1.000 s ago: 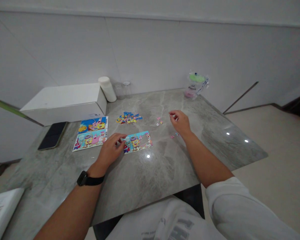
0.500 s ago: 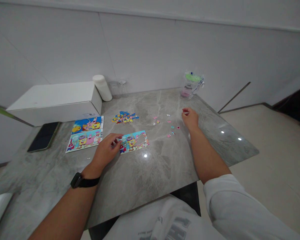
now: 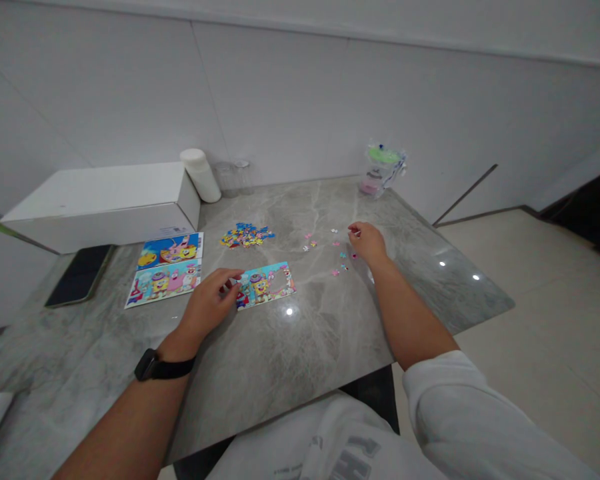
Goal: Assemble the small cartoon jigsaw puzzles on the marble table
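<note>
A partly assembled jigsaw puzzle lies flat on the grey marbled table, with an opening in its right part. At its left edge my left hand holds it down, fingers bent and fingertips on the edge. My right hand is over the table to the right, thumb and fingers pinched around a small pale puzzle piece, mostly hidden. Several loose pieces lie spread between the puzzle and that hand. Farther back is a heap of mixed puzzle pieces. The printed picture sheet rests left of my left hand.
A dark phone lies at the left, before a long white box. A white bottle leans by the box, beside clear glasses. Near the wall stands a plastic-wrapped container. The table's right edge slants toward me.
My right hand has moved a little left, toward the loose pieces, still pinched. My left hand stays on the puzzle's left edge. The whole view has shifted slightly.
</note>
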The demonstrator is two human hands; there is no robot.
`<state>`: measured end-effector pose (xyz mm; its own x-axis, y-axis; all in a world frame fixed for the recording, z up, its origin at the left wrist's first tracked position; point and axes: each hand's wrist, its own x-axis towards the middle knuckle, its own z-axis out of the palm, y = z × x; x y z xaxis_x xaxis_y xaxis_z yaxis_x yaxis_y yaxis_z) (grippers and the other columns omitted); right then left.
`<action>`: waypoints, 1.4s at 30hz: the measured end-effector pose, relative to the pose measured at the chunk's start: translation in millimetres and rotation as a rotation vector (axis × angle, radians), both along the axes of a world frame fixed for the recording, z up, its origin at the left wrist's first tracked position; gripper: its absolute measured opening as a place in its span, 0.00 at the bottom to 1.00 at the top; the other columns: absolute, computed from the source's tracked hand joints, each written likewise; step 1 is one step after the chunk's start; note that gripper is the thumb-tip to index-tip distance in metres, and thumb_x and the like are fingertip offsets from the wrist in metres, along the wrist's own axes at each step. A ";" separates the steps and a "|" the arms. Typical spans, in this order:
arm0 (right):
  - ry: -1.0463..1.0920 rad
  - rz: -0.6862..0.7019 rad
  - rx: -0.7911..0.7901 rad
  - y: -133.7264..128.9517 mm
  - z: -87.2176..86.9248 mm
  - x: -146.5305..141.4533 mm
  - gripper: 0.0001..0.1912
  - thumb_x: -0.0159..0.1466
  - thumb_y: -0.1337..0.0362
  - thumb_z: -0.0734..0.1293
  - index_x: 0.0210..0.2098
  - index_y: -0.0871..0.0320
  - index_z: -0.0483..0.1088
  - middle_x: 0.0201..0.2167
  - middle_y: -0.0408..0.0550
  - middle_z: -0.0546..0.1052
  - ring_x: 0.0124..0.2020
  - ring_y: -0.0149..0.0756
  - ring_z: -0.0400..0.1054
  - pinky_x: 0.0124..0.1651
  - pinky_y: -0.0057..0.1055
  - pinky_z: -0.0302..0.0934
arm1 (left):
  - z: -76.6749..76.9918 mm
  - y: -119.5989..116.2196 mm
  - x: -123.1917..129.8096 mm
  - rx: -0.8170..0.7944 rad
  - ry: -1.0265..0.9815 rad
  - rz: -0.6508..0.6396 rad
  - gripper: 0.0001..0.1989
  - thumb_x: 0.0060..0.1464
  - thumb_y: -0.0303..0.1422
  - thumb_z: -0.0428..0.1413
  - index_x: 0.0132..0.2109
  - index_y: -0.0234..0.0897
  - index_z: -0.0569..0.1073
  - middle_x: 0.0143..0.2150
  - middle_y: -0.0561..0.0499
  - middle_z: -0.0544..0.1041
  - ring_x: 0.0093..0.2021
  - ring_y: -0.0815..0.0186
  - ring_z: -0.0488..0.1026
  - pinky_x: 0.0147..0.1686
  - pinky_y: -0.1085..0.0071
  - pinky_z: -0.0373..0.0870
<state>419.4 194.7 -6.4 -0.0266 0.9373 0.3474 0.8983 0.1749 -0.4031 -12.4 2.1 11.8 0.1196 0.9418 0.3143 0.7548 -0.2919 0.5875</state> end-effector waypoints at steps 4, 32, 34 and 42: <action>-0.147 0.012 -0.099 -2.5 -3.8 -15.1 0.17 0.71 0.61 0.64 0.53 0.55 0.80 0.51 0.58 0.81 0.52 0.50 0.74 0.57 0.45 0.66 | -1.1 -0.1 -0.9 -0.010 0.011 -0.003 0.15 0.67 0.39 0.53 0.55 0.39 0.78 0.49 0.46 0.80 0.40 0.61 0.77 0.41 0.63 0.75; -0.203 -0.058 -0.188 6.8 -2.4 -12.4 0.14 0.67 0.61 0.68 0.47 0.54 0.83 0.51 0.60 0.79 0.51 0.52 0.73 0.52 0.46 0.64 | 3.8 -3.2 4.9 0.009 -0.009 -0.034 0.15 0.70 0.38 0.52 0.55 0.38 0.78 0.47 0.46 0.80 0.41 0.62 0.76 0.42 0.64 0.74; -0.193 -0.061 -0.182 6.8 -3.0 -11.7 0.12 0.66 0.61 0.68 0.45 0.54 0.83 0.50 0.60 0.80 0.50 0.52 0.73 0.51 0.45 0.64 | 4.3 -3.4 5.3 0.012 -0.009 -0.039 0.15 0.70 0.38 0.52 0.55 0.38 0.78 0.47 0.46 0.80 0.41 0.62 0.76 0.42 0.64 0.74; 0.109 0.064 -0.061 3.0 1.7 -20.5 0.05 0.62 0.65 0.67 0.37 0.54 0.76 0.38 0.51 0.80 0.40 0.42 0.73 0.48 0.38 0.64 | 5.7 -4.6 8.2 0.038 0.004 -0.064 0.14 0.70 0.37 0.52 0.54 0.38 0.77 0.47 0.46 0.80 0.42 0.62 0.77 0.45 0.63 0.75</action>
